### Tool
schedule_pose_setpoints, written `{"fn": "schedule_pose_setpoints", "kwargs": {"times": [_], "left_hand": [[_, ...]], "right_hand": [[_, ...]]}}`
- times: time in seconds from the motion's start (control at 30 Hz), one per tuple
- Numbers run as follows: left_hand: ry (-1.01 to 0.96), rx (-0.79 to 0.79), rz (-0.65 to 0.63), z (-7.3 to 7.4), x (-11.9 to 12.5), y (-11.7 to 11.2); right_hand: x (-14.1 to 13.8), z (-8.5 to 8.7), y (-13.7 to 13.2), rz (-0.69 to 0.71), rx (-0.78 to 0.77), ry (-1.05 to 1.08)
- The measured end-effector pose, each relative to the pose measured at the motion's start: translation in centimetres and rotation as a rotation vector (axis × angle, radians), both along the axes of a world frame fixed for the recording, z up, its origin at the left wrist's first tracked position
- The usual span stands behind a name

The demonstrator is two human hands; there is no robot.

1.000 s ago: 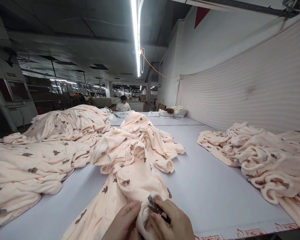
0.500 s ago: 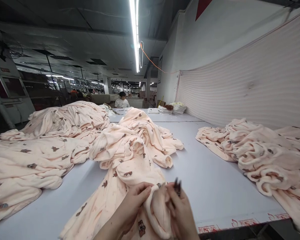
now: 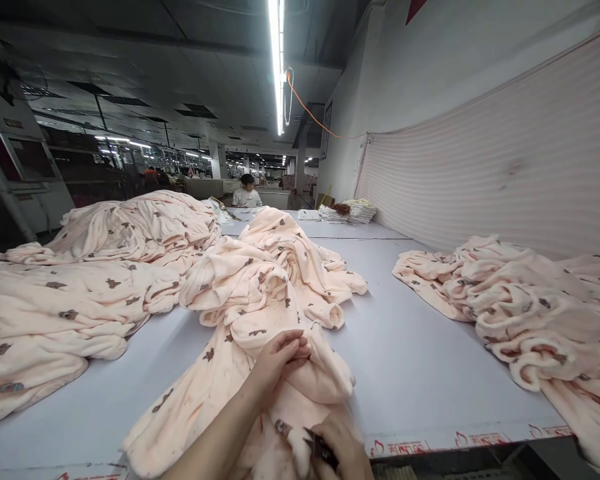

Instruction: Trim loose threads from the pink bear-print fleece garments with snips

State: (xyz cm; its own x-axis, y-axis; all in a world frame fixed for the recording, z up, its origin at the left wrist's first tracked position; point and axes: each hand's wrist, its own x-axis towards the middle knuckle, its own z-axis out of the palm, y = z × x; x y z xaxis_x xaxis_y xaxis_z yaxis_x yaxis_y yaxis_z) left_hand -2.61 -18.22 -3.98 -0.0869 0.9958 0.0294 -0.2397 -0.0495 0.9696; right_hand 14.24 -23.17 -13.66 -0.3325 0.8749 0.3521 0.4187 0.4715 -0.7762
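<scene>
A pale pink fleece garment (image 3: 260, 327) with small brown printed figures lies crumpled before me, its near end spilling over the table's front edge. My left hand (image 3: 283, 353) is closed at a fold of it, fingers curled together against the cloth. Lower down, my right hand (image 3: 344, 448) grips small dark thread snips (image 3: 324, 451). Their points face left, close beside the hanging fabric. The hand is somewhat blurred, and part of the snips is covered by its fingers.
Heaped pink fleece (image 3: 140, 227) covers the left side of the white table (image 3: 420, 373); another pile (image 3: 525, 307) lies at right. Folded cloth stacks (image 3: 360, 212) stand at the far end. A person (image 3: 247, 193) is beyond the table. Striped fabric (image 3: 495, 167) hangs along the right wall.
My right hand has moved down and slightly left with the snips, away from my left hand. My left hand has risen a little, and the garment's near part has spread out.
</scene>
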Motion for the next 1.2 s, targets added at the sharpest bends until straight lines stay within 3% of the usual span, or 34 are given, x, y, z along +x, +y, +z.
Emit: {"fn": "schedule_pose_setpoints", "kwargs": {"times": [0.1,0.13,0.2,0.3,0.47,0.57,0.7,0.87,1.2], "left_hand": [[0.182,0.024,0.121,-2.0,-1.8,-3.9],[0.336,0.029,0.154,-3.0,-1.8,-5.1],[0.513,0.017,0.048,-4.9,-0.9,-6.9],[0.473,0.007,-0.026,-6.3,1.1,-7.7],[0.499,0.292,0.181,-5.1,1.2,-7.4],[0.603,0.452,0.281,-4.8,0.7,-7.7],[0.637,0.614,0.327,-5.2,0.8,-7.8],[0.661,0.595,0.307,-5.5,0.6,-7.5],[0.658,0.446,0.450,-5.5,1.2,-7.7]], "right_hand": [[0.4,1.5,1.4,-0.032,-0.099,0.255],[0.3,1.9,1.6,-0.032,-0.172,0.333],[-0.2,2.5,1.6,0.018,-0.300,0.436],[-0.7,3.1,1.0,0.055,-0.302,0.482],[1.5,4.1,0.6,-0.153,-0.012,0.212],[2.6,5.3,0.6,-0.092,0.028,0.005],[2.1,7.0,0.3,0.079,0.022,-0.111],[0.9,7.6,0.6,0.084,0.071,-0.263],[0.7,6.9,0.4,-0.047,0.056,-0.128]]}}
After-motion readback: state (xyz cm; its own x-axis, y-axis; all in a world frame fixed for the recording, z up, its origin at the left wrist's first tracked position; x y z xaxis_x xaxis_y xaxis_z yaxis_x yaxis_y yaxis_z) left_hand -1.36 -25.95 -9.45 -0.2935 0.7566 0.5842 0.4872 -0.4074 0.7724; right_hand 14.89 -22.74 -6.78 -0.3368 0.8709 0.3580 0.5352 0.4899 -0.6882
